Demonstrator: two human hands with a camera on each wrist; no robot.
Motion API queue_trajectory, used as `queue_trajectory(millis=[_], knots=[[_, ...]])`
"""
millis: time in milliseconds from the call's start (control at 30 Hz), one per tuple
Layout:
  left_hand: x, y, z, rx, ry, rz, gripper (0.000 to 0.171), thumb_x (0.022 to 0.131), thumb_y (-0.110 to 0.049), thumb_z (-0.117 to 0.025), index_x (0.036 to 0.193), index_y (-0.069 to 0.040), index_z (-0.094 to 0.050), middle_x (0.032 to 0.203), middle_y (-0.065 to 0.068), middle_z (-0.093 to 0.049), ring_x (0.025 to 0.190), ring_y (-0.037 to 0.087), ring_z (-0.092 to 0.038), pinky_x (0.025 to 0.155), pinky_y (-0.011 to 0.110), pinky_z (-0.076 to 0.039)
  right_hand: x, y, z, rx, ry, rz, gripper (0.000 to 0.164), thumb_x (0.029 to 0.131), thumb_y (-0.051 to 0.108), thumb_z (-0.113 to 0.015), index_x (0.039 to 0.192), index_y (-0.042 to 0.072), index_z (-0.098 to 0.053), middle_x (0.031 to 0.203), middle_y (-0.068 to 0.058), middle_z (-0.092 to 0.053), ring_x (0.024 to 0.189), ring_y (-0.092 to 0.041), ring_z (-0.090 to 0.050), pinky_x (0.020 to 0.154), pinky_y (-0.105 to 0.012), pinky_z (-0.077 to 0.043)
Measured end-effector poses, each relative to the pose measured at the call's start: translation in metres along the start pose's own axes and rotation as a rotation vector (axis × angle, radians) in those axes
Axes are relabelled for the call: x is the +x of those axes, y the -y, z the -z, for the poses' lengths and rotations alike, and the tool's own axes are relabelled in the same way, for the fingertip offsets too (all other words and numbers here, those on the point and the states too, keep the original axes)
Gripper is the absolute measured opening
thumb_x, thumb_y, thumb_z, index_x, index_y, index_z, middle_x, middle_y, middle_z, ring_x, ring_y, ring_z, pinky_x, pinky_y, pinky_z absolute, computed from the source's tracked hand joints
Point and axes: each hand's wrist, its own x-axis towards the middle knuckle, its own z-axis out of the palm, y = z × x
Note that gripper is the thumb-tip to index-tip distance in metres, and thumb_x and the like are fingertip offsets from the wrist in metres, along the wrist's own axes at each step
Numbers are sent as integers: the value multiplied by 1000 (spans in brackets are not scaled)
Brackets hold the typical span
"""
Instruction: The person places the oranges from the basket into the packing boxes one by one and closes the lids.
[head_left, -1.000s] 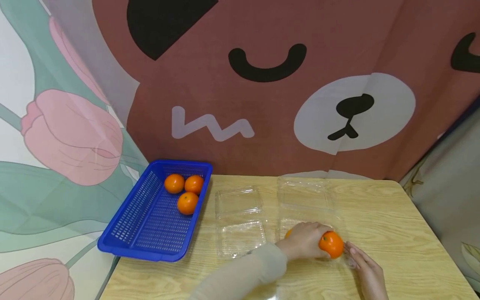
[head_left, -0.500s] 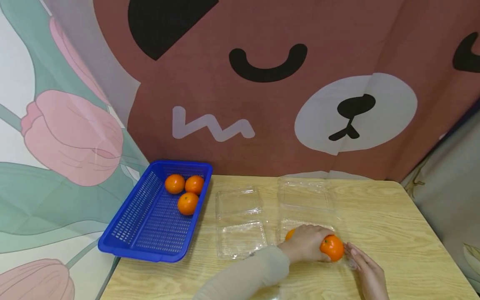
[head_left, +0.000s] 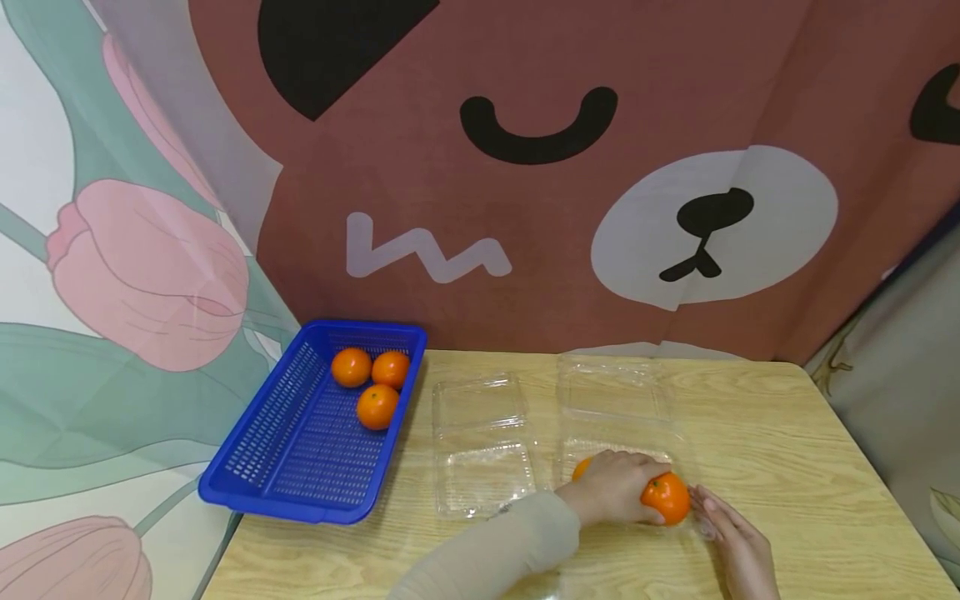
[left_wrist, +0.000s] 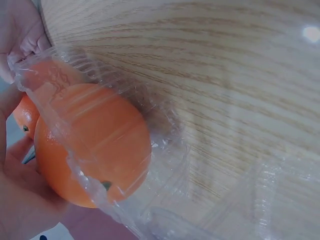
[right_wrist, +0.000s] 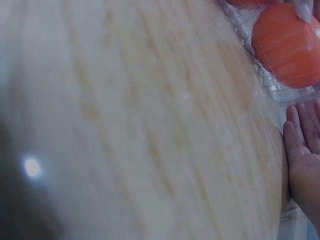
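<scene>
Orange (head_left: 668, 499) slightly lower | hands apart: left hand (head_left: 617, 487) overhand, gripping it; right hand (head_left: 738, 542) straight-fingered, at tray (left_wrist: 167, 150)

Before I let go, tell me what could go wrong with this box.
Your left hand grips an orange near a corner of the clear box: released early, it might roll. In the left wrist view, another orange crowds the box's side, which might bow. Your right hand is only at one edge, so the box could slide.

A wood-grain table (head_left: 787, 467); on it, a blue basket (head_left: 318, 446); two open clear containers (head_left: 487, 479).
</scene>
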Motion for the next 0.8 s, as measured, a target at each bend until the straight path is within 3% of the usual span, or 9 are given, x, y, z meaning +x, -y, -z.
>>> queue_trajectory(millis=[167, 400, 600, 800], knots=[[-1, 0, 5, -4, 2, -2, 66, 79, -58, -62, 138, -37, -40, 133, -18, -45, 116, 2, -46, 96, 26, -36, 1, 0, -1, 6, -14, -6, 44, 95, 23, -54, 134, 3, -47, 108, 16, -64, 98, 2, -60, 81, -10, -43], [-4, -2, 14, -34, -25, -29, 55, 81, -54, -62, 132, -39, -46, 130, -22, -46, 114, -1, -45, 95, 21, -35, 0, 2, 0, 11, -48, -81, 37, 93, 27, -57, 129, 19, -55, 104, 23, -63, 95, 6, -59, 79, -8, -43], [-9, -2, 22, -33, -52, -31, 48, 84, -54, -59, 129, -41, -49, 126, -24, -48, 114, -1, -45, 98, 24, -34, -1, 3, 0, -12, -36, -79, 42, 94, 28, -55, 132, 14, -51, 105, 22, -62, 95, 6, -59, 79, -8, -43], [-20, 0, 32, -4, -71, -50, 43, 85, -55, -56, 125, -39, -53, 122, -22, -52, 113, 0, -47, 99, 26, -34, -1, 4, -1, -15, -45, -90, 41, 93, 29, -56, 131, 16, -53, 104, 23, -62, 95, 7, -58, 78, -7, -42]])
